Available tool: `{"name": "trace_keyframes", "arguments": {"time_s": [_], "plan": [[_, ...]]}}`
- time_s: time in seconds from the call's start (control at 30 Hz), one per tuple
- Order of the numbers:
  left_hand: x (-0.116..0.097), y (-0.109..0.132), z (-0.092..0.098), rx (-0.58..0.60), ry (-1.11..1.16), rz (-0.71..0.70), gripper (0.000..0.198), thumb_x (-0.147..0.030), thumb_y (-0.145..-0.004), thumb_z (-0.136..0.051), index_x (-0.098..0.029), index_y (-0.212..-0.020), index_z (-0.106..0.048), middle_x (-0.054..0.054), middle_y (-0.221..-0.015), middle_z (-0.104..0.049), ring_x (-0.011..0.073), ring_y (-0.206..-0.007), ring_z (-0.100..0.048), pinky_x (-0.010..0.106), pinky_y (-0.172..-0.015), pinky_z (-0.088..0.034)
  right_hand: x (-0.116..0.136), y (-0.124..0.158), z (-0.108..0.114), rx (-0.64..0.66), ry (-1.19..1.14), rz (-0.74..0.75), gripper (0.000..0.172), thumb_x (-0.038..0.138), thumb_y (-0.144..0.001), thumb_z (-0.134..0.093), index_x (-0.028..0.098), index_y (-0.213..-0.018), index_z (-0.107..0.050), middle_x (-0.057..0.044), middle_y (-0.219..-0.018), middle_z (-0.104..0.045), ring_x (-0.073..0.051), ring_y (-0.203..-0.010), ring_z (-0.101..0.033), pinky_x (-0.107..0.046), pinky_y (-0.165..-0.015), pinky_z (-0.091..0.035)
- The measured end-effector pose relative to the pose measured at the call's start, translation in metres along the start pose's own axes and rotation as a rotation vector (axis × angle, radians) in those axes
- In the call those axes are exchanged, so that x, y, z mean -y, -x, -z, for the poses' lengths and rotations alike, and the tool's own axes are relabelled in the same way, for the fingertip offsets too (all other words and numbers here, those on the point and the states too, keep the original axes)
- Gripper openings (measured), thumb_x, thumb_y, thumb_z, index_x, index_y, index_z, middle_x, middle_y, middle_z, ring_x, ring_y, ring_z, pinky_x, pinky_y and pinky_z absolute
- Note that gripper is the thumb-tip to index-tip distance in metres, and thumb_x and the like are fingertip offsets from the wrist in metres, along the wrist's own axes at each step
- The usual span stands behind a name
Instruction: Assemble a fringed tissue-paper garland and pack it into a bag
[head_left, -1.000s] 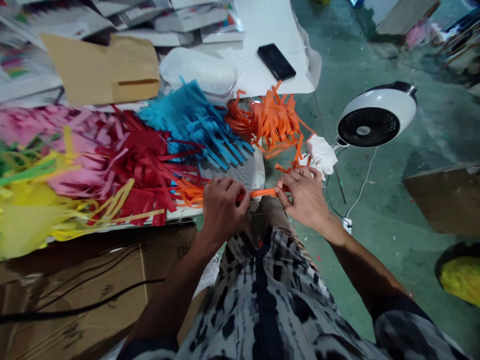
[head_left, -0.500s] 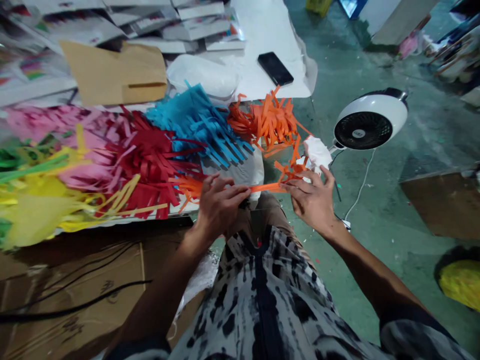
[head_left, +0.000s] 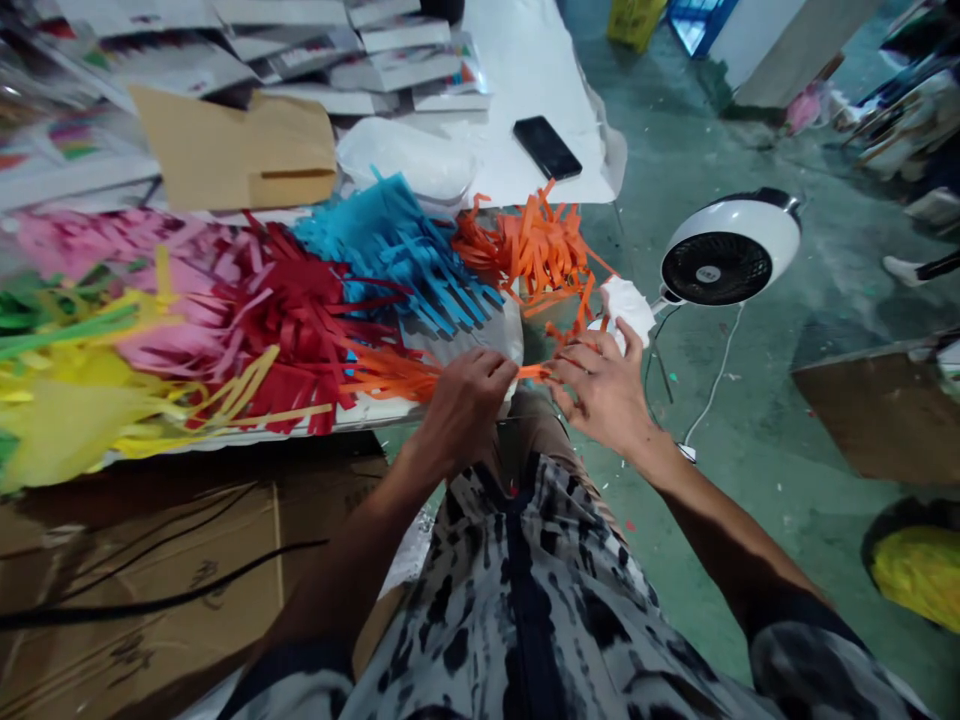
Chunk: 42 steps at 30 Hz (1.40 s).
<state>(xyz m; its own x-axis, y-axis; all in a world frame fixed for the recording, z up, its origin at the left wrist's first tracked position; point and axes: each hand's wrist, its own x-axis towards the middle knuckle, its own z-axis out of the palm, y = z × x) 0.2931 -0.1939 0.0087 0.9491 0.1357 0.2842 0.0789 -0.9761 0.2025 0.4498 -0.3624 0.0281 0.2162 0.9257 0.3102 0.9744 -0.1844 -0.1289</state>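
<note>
A fringed orange paper tassel (head_left: 394, 372) is stretched between my two hands, its strips fanning out to the left over the table edge. My left hand (head_left: 469, 400) is closed around its middle. With the fingertips of my right hand (head_left: 604, 385) I pinch the twisted part on the right; the short twisted length (head_left: 532, 372) shows between the hands. Beyond my right hand a bunch of orange fringe (head_left: 544, 240) lies at the table's corner. Beside it is a crumpled white piece (head_left: 628, 308). Blue fringed paper (head_left: 405, 250) and red fringed paper (head_left: 300, 300) lie to the left.
Pink fringe (head_left: 180, 320) and yellow fringe (head_left: 90, 420) spread over the table's left. A phone (head_left: 547, 147) and a brown cardboard piece (head_left: 240, 150) lie farther back. A white fan (head_left: 731, 245) stands at the right. Cardboard boxes (head_left: 187, 580) sit below the table.
My left hand has slid right along the tassel, closer to my right hand, and wrapped over it. The twisted length between the hands is shorter. My right hand has shifted slightly left.
</note>
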Motion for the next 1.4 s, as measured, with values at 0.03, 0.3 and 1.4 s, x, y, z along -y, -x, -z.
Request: {"name": "trace_keyframes", "arguments": {"time_s": [0.03, 0.3, 1.4], "plan": [[0.002, 0.001, -0.002, -0.013, -0.005, 0.005, 0.014, -0.016, -0.102, -0.054, -0.018, -0.100, -0.068, 0.009, -0.098, -0.069, 0.0260, -0.095, -0.061, 0.038, -0.082, -0.048, 0.001, -0.003, -0.004, -0.004, -0.010, 0.016, 0.021, 0.036, -0.104, -0.055, 0.031, -0.111, -0.074, -0.001, -0.110, -0.076, -0.028, -0.121, -0.056, -0.061, -0.124, -0.015], [0.006, 0.006, 0.001, -0.044, 0.007, 0.111, 0.019, -0.029, -0.105, -0.054, -0.018, -0.099, -0.067, 0.009, -0.099, -0.070, 0.0274, -0.095, -0.059, 0.040, -0.081, -0.042, -0.002, -0.015, -0.022, 0.002, -0.123, -0.025, 0.024, 0.039, -0.107, -0.053, 0.027, -0.102, -0.073, 0.000, -0.102, -0.075, -0.024, -0.115, -0.059, -0.054, -0.122, -0.020], [-0.002, 0.024, 0.012, -0.116, 0.066, 0.025, 0.023, -0.029, -0.096, -0.065, -0.021, -0.115, -0.076, 0.008, -0.112, -0.075, 0.0283, -0.108, -0.063, 0.049, -0.102, -0.044, 0.011, 0.004, -0.013, -0.021, 0.015, 0.057, 0.030, 0.026, -0.095, -0.059, 0.032, -0.119, -0.076, -0.001, -0.112, -0.077, -0.030, -0.133, -0.053, -0.064, -0.127, -0.011]]}}
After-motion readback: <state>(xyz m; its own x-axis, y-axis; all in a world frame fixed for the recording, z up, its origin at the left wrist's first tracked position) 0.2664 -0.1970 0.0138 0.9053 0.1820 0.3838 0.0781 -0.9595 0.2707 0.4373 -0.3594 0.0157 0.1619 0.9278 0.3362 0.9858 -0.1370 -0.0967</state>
